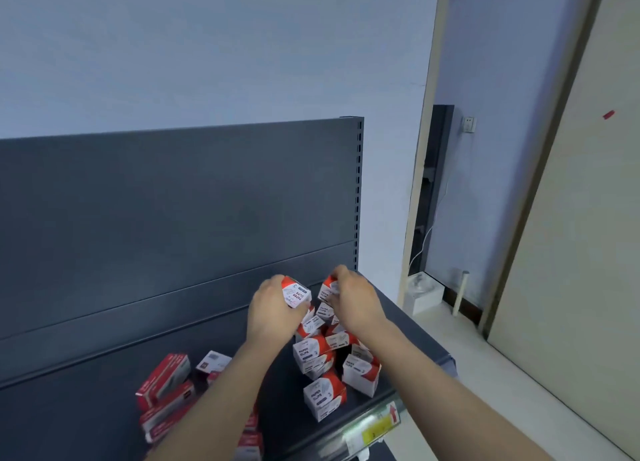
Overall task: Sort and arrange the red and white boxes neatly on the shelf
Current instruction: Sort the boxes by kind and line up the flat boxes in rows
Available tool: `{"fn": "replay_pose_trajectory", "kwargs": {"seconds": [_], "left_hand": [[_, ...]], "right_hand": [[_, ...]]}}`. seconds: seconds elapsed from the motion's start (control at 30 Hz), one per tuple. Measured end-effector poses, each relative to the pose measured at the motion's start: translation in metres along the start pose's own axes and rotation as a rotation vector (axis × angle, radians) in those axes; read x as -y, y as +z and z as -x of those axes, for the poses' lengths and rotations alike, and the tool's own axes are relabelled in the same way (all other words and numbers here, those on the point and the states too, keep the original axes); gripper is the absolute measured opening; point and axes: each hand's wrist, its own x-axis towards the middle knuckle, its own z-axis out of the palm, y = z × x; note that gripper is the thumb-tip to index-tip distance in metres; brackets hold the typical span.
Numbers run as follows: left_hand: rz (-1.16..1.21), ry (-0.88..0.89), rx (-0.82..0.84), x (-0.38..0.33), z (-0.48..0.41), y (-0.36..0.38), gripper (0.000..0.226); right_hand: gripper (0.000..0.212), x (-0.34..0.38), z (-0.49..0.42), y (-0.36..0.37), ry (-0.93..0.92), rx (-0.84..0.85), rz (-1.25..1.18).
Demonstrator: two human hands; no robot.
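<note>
Left grip (273, 310) holds one box (295, 292), right grip (355, 301) pinches another box (328, 286); I would set both squarely, far on the shelf (104, 396).

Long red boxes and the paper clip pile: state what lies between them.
In the head view, a lone white box and the left forearm lie between them, over the dark shelf.

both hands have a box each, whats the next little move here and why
Probably set the two held boxes down side by side on the bare shelf, against the back panel, to start a row. The left hand grips one paper clip box and the right hand pinches a second box, both above the jumbled pile, whose boxes lie tilted and unordered.
</note>
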Motion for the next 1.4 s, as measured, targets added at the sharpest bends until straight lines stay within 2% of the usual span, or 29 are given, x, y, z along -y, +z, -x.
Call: {"fn": "replay_pose_trajectory", "kwargs": {"seconds": [0.33,0.73,0.9,1.03,1.17,1.4], "left_hand": [[-0.092,-0.127,0.144,0.005,-0.010,0.046,0.050],[-0.089,-0.134,0.300,0.021,-0.015,0.058,0.055],[-0.101,0.004,0.198,0.019,-0.009,0.040,0.062],[-0.298,0.141,-0.018,0.023,-0.005,0.010,0.061],[-0.457,0.078,-0.078,0.040,0.005,-0.035,0.063],[-0.534,-0.044,-0.165,0.102,0.037,-0.120,0.063]], "right_hand": [[0.032,-0.033,-0.023,0.031,-0.004,0.185,0.055],[0.034,-0.028,-0.029,0.047,0.016,0.240,0.019],[0.036,-0.023,-0.026,0.047,0.029,0.215,0.023],[0.045,-0.006,-0.026,0.043,-0.070,0.055,0.037],[0.047,0.042,-0.030,0.048,-0.300,-0.118,-0.013],[0.049,0.159,-0.006,0.070,-0.479,-0.069,-0.124]]}}
